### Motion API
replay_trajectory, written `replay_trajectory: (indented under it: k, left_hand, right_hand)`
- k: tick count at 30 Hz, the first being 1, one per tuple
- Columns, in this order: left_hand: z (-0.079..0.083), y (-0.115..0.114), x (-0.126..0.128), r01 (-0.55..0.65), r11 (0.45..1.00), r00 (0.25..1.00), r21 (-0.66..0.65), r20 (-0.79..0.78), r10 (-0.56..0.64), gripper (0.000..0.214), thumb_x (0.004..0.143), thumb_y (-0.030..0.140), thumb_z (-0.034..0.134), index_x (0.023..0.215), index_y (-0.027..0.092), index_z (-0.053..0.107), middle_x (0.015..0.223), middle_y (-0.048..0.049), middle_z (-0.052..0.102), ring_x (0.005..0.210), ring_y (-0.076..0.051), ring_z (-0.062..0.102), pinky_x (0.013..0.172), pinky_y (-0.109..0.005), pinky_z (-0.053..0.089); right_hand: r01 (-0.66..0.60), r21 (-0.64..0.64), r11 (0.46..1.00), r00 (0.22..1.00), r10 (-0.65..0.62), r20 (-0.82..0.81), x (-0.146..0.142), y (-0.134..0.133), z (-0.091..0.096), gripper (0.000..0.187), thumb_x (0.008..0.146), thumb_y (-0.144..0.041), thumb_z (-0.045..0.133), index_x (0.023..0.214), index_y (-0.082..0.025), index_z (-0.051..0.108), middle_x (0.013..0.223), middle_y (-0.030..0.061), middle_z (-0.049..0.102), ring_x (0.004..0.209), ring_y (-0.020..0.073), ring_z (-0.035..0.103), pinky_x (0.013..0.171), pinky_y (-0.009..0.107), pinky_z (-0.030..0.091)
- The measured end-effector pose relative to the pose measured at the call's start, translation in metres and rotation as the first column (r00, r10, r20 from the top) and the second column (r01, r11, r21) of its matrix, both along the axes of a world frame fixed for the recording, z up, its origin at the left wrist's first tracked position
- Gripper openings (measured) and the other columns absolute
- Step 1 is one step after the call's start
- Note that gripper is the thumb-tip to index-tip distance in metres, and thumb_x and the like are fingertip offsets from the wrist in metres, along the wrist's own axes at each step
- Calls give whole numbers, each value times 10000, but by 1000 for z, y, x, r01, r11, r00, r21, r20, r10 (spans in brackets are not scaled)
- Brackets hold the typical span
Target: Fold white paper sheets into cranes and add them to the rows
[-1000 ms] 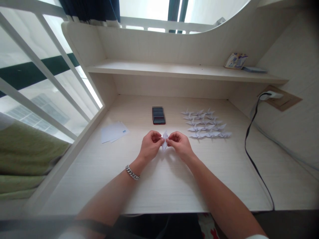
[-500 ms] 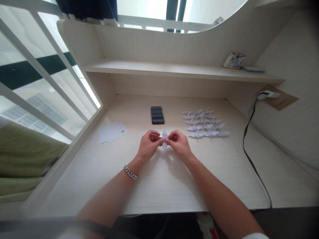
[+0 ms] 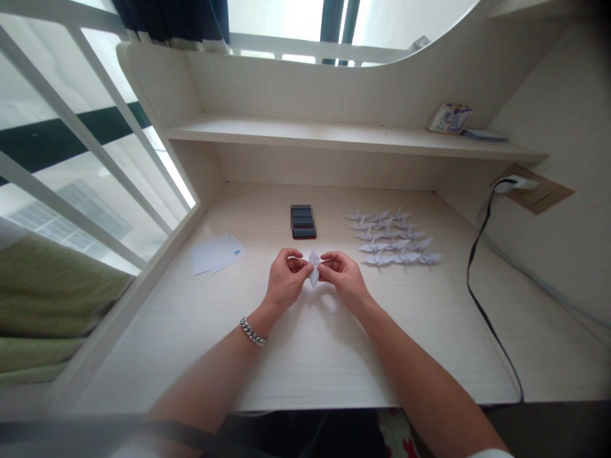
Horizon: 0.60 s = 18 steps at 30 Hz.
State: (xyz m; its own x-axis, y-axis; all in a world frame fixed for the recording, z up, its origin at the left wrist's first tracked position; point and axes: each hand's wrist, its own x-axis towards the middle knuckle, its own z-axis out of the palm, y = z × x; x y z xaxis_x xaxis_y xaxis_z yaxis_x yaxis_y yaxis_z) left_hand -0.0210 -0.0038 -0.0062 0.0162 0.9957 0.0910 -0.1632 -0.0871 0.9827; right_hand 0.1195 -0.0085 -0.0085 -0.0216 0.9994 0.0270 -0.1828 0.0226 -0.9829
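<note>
Between my two hands stands a narrow, diamond-shaped piece of folded white paper (image 3: 314, 275), its long points up and down in the view. My left hand (image 3: 287, 275) pinches its left edge between thumb and fingers. On the opposite edge, my right hand (image 3: 342, 273) has thumb and fingertips closed on the paper. Several folded white paper cranes (image 3: 398, 244) sit in rows on the desk to the right of my hands. Flat white paper sheets (image 3: 214, 254) lie to the left, the top ones overlapping.
A dark, pixelated rectangular object (image 3: 303, 221) lies on the desk (image 3: 305, 356) just beyond my hands. A black cable (image 3: 472, 280) runs from the wall socket (image 3: 537, 191) down across the right side. Above the back of the desk, a shelf (image 3: 305, 135) carries a small colourful packet (image 3: 449, 118).
The fingers of my right hand have shifted slightly on the folded paper, with the index finger straighter. The whole view has moved a little; the cranes and sheets stay put.
</note>
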Motion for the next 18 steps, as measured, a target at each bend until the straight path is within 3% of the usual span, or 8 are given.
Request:
replay_trajectory:
  k: [6,11,15,18]
  left_hand:
    - [-4,2,1,-9,1000,999,-10,36,10,376,605,249,726,862,176,462,678,0,637,615,-142,625,617,-295,515]
    - [-5,2,-1,-107,994,993,29,-50,109,348,643,288,706,893,168,497,716,-32,661,660,-160,644,642,-295,513]
    - [-2,0,-1,-112,992,990,52,-85,116,354,644,307,709,922,160,546,757,-55,688,708,-176,659,662,-288,506]
    - [-1,-2,1,-58,997,995,46,-78,61,317,663,313,694,920,154,598,801,-72,699,753,-187,664,704,-302,507]
  right_hand:
    - [78,84,993,995,-83,53,0,1,-2,246,646,-313,696,801,-195,545,712,-7,599,637,142,580,608,294,507]
    - [137,252,958,908,-223,354,0,-5,3,162,732,-334,621,811,-198,661,822,48,648,751,180,598,677,304,490]
    - [73,293,953,894,-193,404,-2,-8,6,187,769,-328,584,880,-236,702,909,55,669,833,196,610,720,307,486]
    - [49,230,972,919,-135,372,-3,-6,5,226,767,-344,590,930,-232,699,953,54,679,867,205,615,765,322,480]
